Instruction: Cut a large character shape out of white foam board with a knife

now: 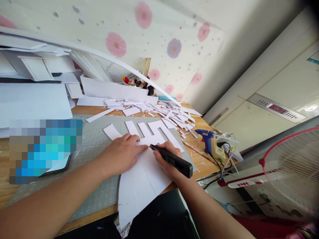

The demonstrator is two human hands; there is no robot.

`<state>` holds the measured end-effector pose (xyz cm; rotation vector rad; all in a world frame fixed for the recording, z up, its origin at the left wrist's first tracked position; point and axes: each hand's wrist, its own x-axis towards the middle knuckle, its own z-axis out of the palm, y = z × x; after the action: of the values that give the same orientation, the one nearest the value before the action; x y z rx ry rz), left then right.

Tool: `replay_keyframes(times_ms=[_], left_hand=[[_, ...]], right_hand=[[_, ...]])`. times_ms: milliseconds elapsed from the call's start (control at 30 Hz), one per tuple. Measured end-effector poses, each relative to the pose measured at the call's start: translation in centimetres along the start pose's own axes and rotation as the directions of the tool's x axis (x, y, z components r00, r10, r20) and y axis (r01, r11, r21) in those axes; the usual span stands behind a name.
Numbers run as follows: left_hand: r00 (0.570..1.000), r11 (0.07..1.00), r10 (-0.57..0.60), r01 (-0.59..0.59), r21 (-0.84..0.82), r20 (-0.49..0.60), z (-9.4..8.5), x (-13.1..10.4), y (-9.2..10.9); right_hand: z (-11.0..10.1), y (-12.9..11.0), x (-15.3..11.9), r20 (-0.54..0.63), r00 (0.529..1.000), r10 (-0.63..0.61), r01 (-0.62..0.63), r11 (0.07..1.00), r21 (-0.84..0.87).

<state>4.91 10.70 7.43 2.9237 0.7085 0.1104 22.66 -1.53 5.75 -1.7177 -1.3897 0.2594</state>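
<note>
A white foam board sheet (142,179) lies partly on the grey cutting mat (99,189), its near end hanging past the table edge. Rectangular notches are cut into its far side, and a faint line runs along its near half. My left hand (124,152) presses flat on the board with its fingers stretched out. Wrapped in my right hand (166,159) is a black utility knife (174,161), its tip down at the board close to my left fingertips. The blade itself is too small to make out. A curved white strip (112,131) lies beyond my left hand.
White offcuts (171,114) are heaped at the back of the wooden table (199,146). A blue glue gun (205,137) with cords stands right, near a fan (294,166). White board constructions (35,99) and a pixelated device (54,169) are on the left.
</note>
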Motion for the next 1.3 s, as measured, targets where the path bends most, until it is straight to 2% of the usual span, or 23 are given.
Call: replay_keyframes(times_ms=[300, 500, 700, 1033, 1300], left_hand=[[1.0, 1.0, 0.002, -0.002, 0.002, -0.026, 0.3, 0.0, 0.1], [1.0, 1.0, 0.006, -0.006, 0.004, -0.019, 0.1, 0.0, 0.3], [1.0, 1.0, -0.027, 0.027, 0.006, 0.0, 0.1, 0.2, 0.4], [0.999, 0.999, -0.035, 0.035, -0.013, -0.019, 0.0, 0.3, 0.6], [1.0, 0.999, -0.029, 0.029, 0.04, 0.002, -0.1, 0.4, 0.6]], right_hand=[[-0.9, -0.4, -0.9, 0.024, 0.998, -0.066, 0.066, 0.998, 0.008], [-0.9, 0.2, -1.3, 0.016, 0.996, -0.092, 0.092, 0.995, 0.035], [-1.0, 0.7, -1.8, 0.022, 0.997, -0.08, 0.078, 0.995, 0.059], [-1.6, 0.1, -2.6, 0.0, 0.993, -0.115, 0.115, 0.993, 0.031], [-1.8, 0.7, -3.5, 0.013, 0.991, -0.134, 0.133, 0.991, 0.029]])
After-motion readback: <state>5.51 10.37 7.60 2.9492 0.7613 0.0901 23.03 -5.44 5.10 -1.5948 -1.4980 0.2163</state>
